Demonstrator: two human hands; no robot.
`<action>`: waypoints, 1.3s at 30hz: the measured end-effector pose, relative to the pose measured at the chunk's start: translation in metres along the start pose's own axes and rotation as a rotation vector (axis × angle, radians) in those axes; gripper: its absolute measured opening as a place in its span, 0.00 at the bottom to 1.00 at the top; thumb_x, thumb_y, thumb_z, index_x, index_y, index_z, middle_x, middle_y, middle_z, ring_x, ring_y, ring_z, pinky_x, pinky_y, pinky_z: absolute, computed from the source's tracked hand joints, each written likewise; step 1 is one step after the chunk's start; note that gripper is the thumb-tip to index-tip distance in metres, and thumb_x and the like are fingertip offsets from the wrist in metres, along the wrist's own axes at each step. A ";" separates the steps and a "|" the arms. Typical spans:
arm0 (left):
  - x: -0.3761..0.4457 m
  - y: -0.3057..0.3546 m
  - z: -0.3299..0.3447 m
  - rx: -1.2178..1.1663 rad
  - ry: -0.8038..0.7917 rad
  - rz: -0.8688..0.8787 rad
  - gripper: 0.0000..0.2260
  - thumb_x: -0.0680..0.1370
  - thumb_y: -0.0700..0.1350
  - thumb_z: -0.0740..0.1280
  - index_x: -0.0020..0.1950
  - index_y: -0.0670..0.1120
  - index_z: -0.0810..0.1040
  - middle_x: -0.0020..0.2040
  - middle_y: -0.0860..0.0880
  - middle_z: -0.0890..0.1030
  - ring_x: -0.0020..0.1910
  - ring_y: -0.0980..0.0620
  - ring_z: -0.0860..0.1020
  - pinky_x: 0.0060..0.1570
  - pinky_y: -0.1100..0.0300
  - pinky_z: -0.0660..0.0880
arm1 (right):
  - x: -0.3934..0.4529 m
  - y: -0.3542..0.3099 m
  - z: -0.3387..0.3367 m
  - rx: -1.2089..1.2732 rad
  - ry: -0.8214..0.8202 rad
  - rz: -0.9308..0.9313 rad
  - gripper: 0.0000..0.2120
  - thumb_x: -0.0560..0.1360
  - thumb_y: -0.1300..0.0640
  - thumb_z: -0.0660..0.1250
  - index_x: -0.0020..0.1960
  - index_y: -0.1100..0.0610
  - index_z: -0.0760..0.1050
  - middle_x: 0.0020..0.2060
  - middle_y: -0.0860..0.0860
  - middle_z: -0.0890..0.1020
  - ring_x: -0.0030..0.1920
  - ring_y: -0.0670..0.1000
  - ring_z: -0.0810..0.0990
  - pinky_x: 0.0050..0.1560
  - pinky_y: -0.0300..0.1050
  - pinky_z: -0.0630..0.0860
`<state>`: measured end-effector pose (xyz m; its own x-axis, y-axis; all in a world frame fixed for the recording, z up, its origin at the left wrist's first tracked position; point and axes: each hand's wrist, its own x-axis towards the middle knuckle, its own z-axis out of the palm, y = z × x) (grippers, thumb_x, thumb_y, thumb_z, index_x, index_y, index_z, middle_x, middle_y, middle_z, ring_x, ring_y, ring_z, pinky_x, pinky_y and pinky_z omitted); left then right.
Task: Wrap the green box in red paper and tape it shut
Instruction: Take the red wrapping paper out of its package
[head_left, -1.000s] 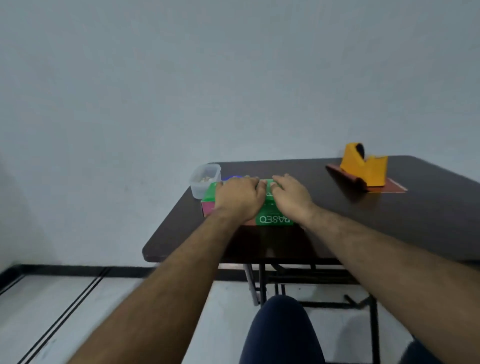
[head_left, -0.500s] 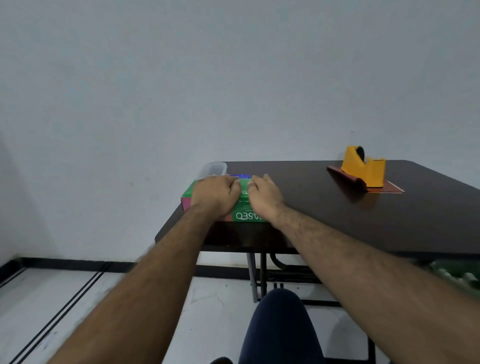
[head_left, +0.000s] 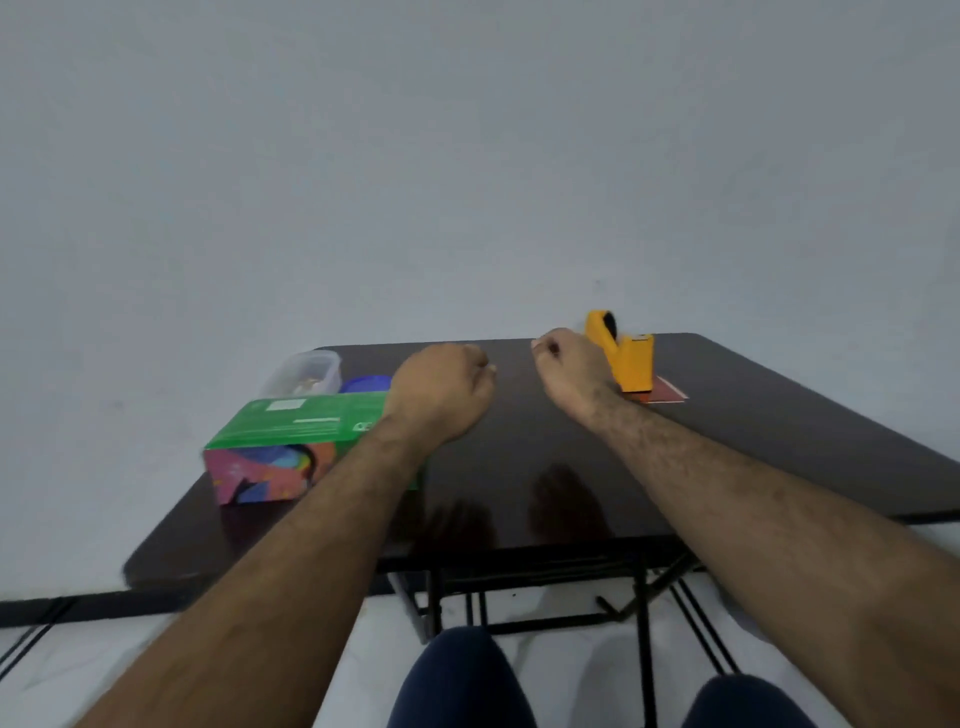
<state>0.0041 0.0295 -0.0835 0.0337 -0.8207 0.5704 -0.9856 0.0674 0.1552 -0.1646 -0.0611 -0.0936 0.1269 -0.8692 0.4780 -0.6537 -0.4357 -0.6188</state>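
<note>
The green box (head_left: 301, 423), with a colourful pink end face, lies on the left part of the dark table (head_left: 727, 447), and my left forearm crosses over its right end. My left hand (head_left: 441, 387) hovers above the table just right of the box with its fingers curled, holding nothing. My right hand (head_left: 571, 371) is further right, also curled and holding nothing, just left of the orange tape dispenser (head_left: 631, 358). The dispenser stands on a sheet of red paper (head_left: 667, 392), of which only a corner shows.
A clear plastic container (head_left: 306, 369) and a blue lid (head_left: 366, 384) sit behind the box near the table's far left edge. A grey wall rises right behind the table. My knees (head_left: 457, 680) are below the near edge.
Both hands have let go of the green box, lifted and moved to the right over the table. The box stays at the left side.
</note>
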 end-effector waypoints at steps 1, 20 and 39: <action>0.011 0.013 0.011 -0.066 -0.031 -0.007 0.16 0.82 0.55 0.62 0.56 0.47 0.84 0.52 0.45 0.87 0.55 0.39 0.83 0.53 0.49 0.80 | 0.010 0.015 -0.010 -0.015 0.049 0.016 0.12 0.85 0.48 0.63 0.55 0.54 0.80 0.50 0.52 0.84 0.54 0.57 0.82 0.48 0.47 0.74; 0.153 0.113 0.173 -0.915 -0.341 -0.804 0.16 0.73 0.49 0.80 0.50 0.41 0.81 0.44 0.41 0.85 0.35 0.45 0.87 0.36 0.49 0.87 | 0.103 0.161 -0.013 -0.157 0.182 0.428 0.28 0.67 0.36 0.80 0.56 0.55 0.80 0.52 0.53 0.85 0.54 0.58 0.84 0.44 0.46 0.74; 0.133 0.061 0.127 -0.877 -0.149 -0.831 0.03 0.71 0.32 0.74 0.42 0.36 0.82 0.41 0.41 0.86 0.27 0.46 0.85 0.35 0.46 0.86 | 0.094 0.158 -0.014 -0.088 0.274 0.437 0.23 0.71 0.38 0.79 0.47 0.54 0.74 0.48 0.53 0.83 0.52 0.58 0.83 0.41 0.47 0.74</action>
<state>-0.0730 -0.1480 -0.1008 0.5249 -0.8496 -0.0512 -0.2244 -0.1962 0.9546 -0.2667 -0.2089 -0.1377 -0.3637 -0.8673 0.3400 -0.6638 -0.0147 -0.7478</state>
